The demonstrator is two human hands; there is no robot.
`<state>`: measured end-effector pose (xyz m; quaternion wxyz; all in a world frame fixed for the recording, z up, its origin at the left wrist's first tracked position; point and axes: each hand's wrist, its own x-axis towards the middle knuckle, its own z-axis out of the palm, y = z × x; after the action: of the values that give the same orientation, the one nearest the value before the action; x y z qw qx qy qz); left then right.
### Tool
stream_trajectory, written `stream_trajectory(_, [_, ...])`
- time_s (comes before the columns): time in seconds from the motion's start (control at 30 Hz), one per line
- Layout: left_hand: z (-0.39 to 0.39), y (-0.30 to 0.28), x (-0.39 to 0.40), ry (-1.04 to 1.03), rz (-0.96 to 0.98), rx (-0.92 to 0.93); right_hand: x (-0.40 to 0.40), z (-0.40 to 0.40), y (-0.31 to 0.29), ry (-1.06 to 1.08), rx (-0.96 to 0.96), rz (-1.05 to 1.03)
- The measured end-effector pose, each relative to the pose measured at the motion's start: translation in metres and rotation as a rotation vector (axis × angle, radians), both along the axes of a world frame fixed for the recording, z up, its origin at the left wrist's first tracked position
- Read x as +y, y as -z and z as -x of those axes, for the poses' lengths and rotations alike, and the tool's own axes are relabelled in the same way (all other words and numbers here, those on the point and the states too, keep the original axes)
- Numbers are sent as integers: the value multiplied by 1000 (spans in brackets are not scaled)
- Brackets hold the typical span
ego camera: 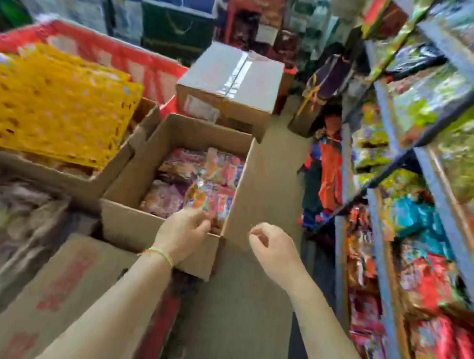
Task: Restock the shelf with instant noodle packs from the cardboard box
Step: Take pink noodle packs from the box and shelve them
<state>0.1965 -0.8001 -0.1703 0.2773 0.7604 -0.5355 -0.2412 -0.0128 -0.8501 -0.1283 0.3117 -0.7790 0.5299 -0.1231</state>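
Left hand (184,233), with a thin yellow wristband, reaches over the near rim of the open brown cardboard box (126,223); its fingers (203,224) pinch the edge of a glossy red-and-orange noodle pack (213,198), presumably to lift it out; right hand (271,248) hangs empty over the aisle, fingers loosely curled; beyond, further packs fill the box; the blue metal shelf (381,244) stands to the right, within reach for restocking.

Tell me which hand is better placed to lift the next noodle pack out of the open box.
The left hand. Its fingers already touch a noodle pack at the near edge of the open box. The right hand hangs over the floor beside the box, loosely curled and holding nothing.
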Motion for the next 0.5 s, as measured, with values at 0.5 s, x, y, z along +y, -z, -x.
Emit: stream_trajectory(0.5, [-136,97,-133,-94,-525,368,-132,-195,127,-342,896,-23])
